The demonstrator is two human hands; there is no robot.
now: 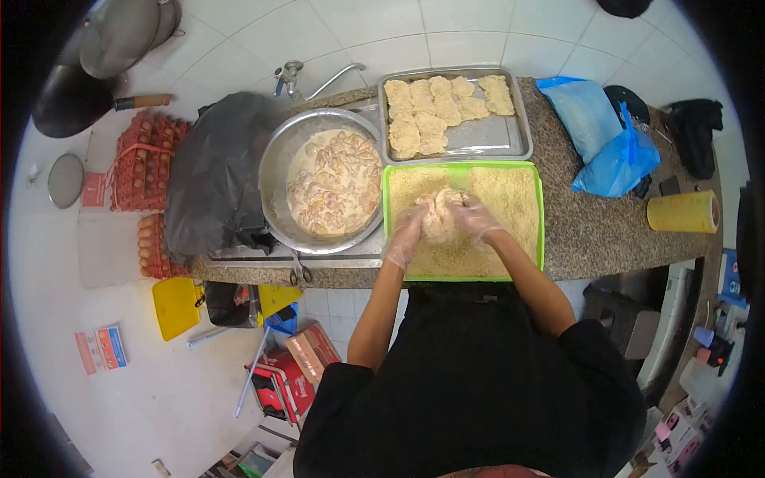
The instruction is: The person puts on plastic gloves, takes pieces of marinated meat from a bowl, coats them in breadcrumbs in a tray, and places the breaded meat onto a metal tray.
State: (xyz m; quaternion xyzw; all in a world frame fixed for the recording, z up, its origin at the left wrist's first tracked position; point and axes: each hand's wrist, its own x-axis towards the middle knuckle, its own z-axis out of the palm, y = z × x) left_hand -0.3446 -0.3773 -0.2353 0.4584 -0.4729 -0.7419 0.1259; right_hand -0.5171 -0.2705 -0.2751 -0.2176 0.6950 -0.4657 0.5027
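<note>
My left hand and my right hand, both in clear plastic gloves, hold a crumb-coated piece of meat between them. Their fingers curl in around its two sides, slightly blurred. The piece is over a bright green tray filled with pale breadcrumbs. Behind it, a metal tray carries several flat breaded pieces laid in rows. On the left stands a large metal bowl with raw meat pieces in a creamy batter.
A faucet rises behind the bowl. Black plastic and stacked egg trays stand left; scissors lie at the counter's front edge. Blue bags and a yellow roll are on the granite counter at right.
</note>
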